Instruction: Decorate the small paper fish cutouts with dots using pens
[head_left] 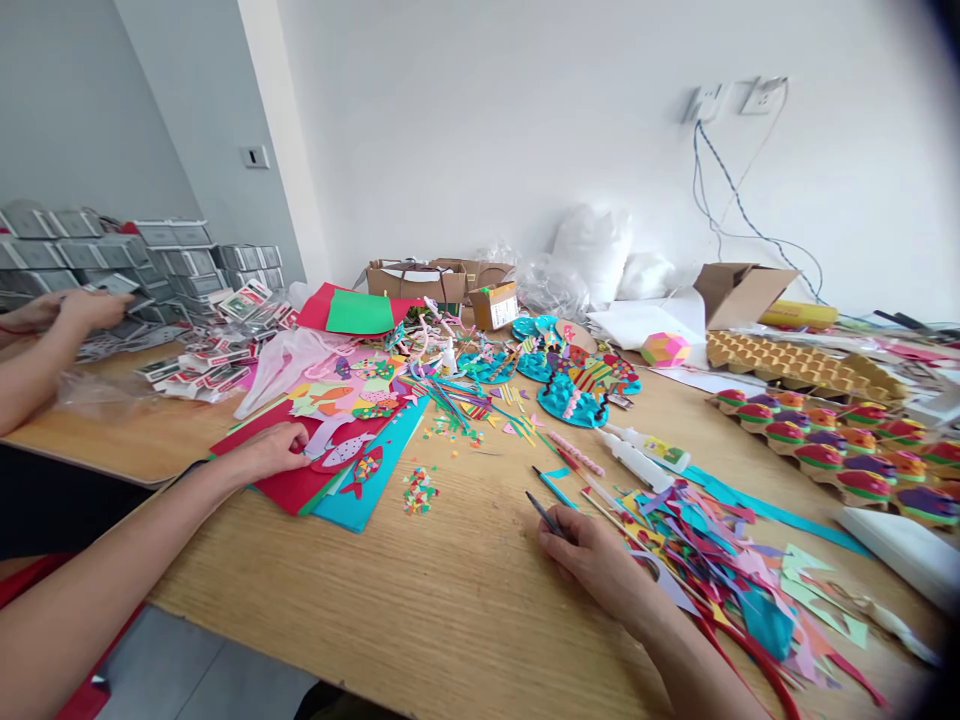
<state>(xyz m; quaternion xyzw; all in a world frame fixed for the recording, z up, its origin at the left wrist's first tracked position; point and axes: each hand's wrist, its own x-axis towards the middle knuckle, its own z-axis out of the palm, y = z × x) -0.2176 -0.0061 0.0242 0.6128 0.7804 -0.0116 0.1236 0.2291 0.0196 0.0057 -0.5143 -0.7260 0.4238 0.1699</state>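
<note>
My left hand (274, 450) is closed at the edge of a lilac paper piece (324, 434), its fingers curled down over a stack of coloured sheets (371, 495). Beside those fingers lie a lilac paper fish (346, 452) with dark dots and a red patterned paper fish (365, 472). Just above the bare wood on the right, my right hand (574, 545) grips a dark pen (541, 512), its tip pointing up and left. Between the hands sits a small heap of paper confetti (420, 491). Paper scraps (705, 540) lie beyond the right hand.
White glue bottles (637, 460) lie behind my right hand. Blue decorated plates (574, 400) stand mid-table. Painted egg cartons (840, 440) line the right side. Cardboard boxes (420, 285) are at the back. Another person's hands (82, 310) handle a card pack at left.
</note>
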